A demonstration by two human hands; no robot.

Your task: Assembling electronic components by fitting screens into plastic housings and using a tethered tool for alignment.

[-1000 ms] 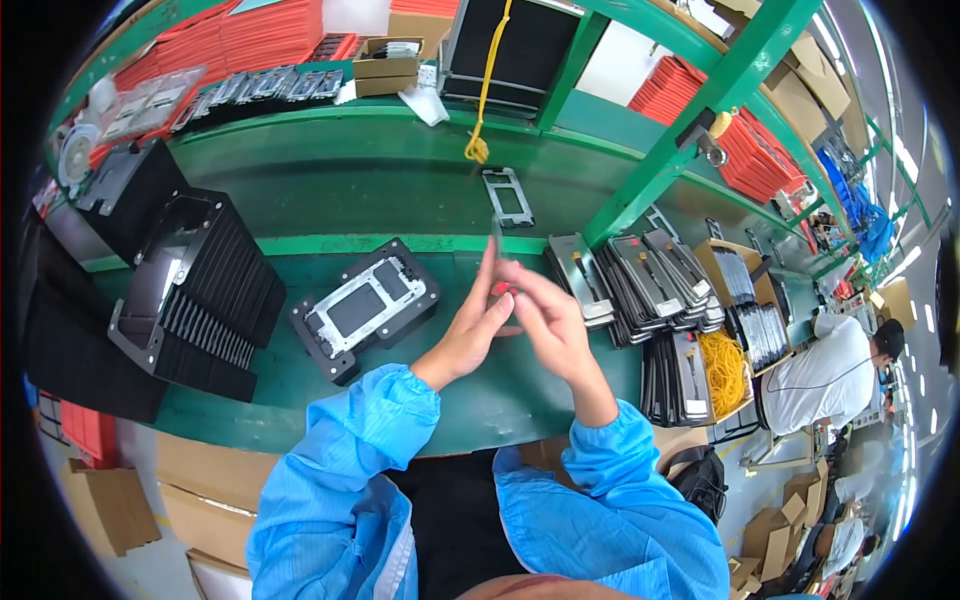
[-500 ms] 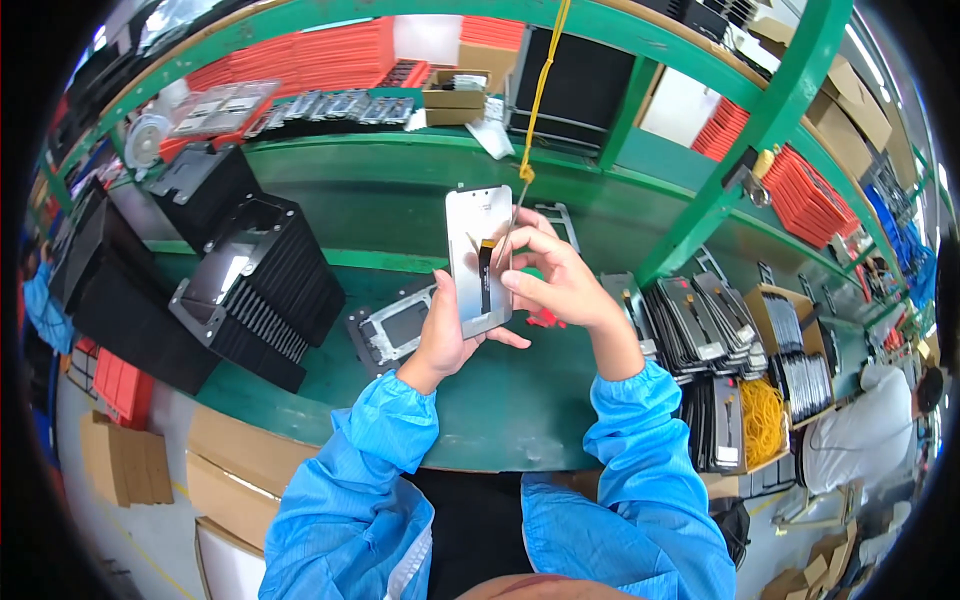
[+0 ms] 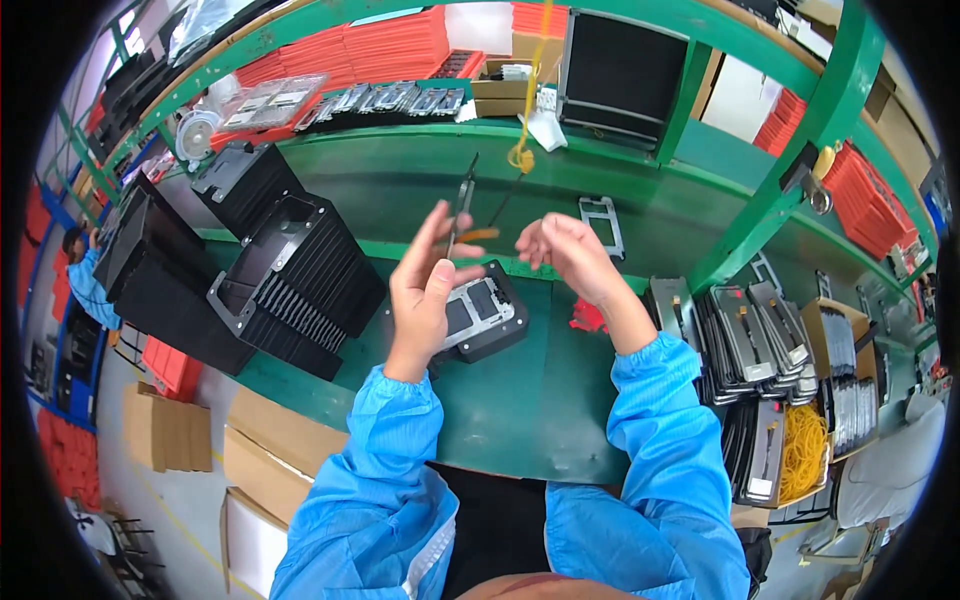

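My left hand [image 3: 422, 295] holds a thin display panel [image 3: 464, 200] upright, its edge turned toward me. An orange flex cable [image 3: 482, 235] sticks out from the panel's right side. To the right, my right hand [image 3: 572, 258] is raised with loosely bent fingers, apart from the panel and with nothing visible in it. Between the hands, a thin dark tool [image 3: 508, 198] dangles on a yellow cord [image 3: 521, 155]. Below them, a black block fixture [image 3: 505, 335] carries a silver metal frame [image 3: 492, 311]; my left hand covers part of it.
Stacked black trays [image 3: 310, 270] stand at the left. A red piece [image 3: 588, 316] and a silver bracket [image 3: 602, 225] lie on the green bench [image 3: 530, 420]. Piled panels [image 3: 745, 340] and a box of yellow bands [image 3: 803, 450] are at the right. A green post [image 3: 775, 190] rises there.
My right hand has let go of the corded tool and moved right, away from the panel. My left hand has turned the panel from face-on to edge-on, uncovering more of the fixture.
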